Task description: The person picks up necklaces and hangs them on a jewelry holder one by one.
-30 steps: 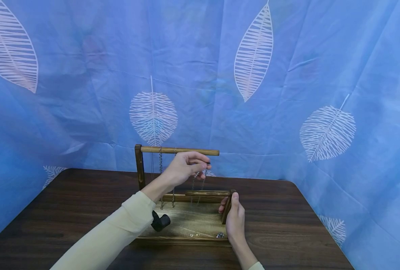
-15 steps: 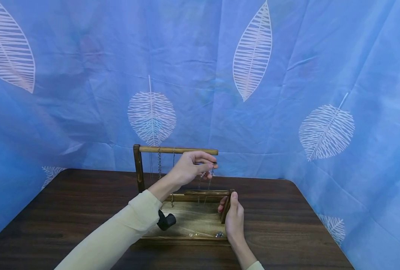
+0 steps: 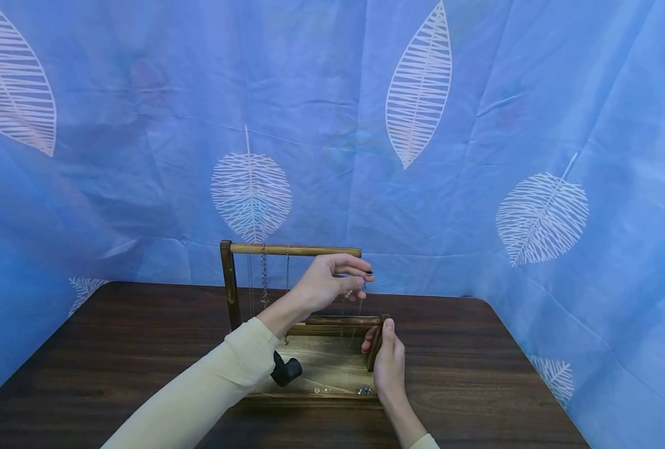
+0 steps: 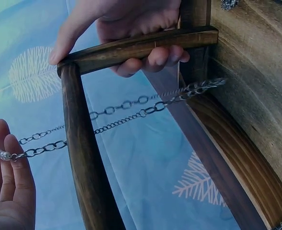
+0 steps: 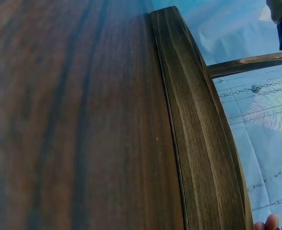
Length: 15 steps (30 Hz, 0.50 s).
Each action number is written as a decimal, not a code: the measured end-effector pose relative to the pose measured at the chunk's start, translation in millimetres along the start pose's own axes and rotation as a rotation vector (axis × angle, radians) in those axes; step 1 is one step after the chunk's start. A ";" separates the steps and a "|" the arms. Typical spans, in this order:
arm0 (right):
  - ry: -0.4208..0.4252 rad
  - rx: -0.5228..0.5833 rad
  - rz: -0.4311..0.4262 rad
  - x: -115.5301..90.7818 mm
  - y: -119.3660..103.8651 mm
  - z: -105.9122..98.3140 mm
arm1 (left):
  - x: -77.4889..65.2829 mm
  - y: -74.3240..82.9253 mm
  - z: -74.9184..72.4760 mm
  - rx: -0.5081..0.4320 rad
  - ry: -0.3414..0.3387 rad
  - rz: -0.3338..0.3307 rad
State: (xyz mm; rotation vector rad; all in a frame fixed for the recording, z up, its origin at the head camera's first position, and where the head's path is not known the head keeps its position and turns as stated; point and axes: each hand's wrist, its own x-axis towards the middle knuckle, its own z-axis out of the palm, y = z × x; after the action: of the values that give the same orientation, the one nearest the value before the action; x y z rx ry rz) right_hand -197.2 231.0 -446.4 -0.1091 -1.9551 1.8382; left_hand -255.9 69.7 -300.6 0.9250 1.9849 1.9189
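My left hand [image 3: 338,280] pinches one end of a silver chain necklace [image 4: 156,106] above the lower bar [image 3: 338,320] of a wooden jewelry stand. In the left wrist view both chain strands pass behind that bar, and a ribbed clasp-like end [image 4: 1,154] lies at the fingers. My right hand [image 3: 390,362] grips the short upright post [image 4: 141,50] at the stand's right side, thumb at its top and fingers curled round it. Only fingertips [image 5: 273,222] of that hand show in the right wrist view.
Several necklaces [image 3: 264,274] hang from the tall upper bar [image 3: 299,251]. Small jewelry pieces [image 3: 364,390] lie on the stand's wooden tray [image 3: 332,362]. A black wrist camera [image 3: 286,371] hangs under my left sleeve. Dark tabletop [image 3: 456,374] surrounds the stand, with a blue leaf-patterned cloth [image 3: 332,125] behind.
My left hand has moved right with the chain necklace, along above the lower bar toward its right end. The right hand keeps its grip on the post.
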 end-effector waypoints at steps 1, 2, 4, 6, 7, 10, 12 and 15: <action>0.000 -0.001 -0.001 0.1 0.1 -0.1 | 0.2 0.0 0.6 -0.002 -0.002 0.000; 0.000 -0.001 -0.002 0.2 0.2 -0.2 | 0.6 0.0 1.3 -0.005 -0.002 0.000; 0.000 0.001 -0.003 0.4 0.3 -0.3 | 0.9 0.1 2.4 -0.006 -0.002 -0.002; 0.003 0.003 -0.003 0.7 0.4 -0.3 | 1.9 -0.5 3.3 -0.008 -0.002 -0.003; 0.004 0.005 -0.003 0.9 0.6 -0.3 | 2.3 -0.5 3.8 -0.005 -0.004 -0.004; 0.004 0.005 -0.003 1.2 0.8 -0.4 | 3.1 0.3 5.3 0.002 -0.005 -0.006; 0.004 0.000 -0.003 1.3 1.1 -0.5 | 3.2 1.7 6.4 0.002 -0.003 -0.010; 0.004 -0.005 -0.005 0.9 1.4 -0.5 | 3.6 3.0 8.2 -0.004 0.001 -0.013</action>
State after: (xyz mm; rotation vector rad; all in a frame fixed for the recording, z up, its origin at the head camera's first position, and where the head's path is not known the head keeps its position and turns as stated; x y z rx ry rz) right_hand -198.2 232.0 -447.4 -0.1097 -1.9557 1.8285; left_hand -253.1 78.3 -297.7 0.9083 1.9821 1.9164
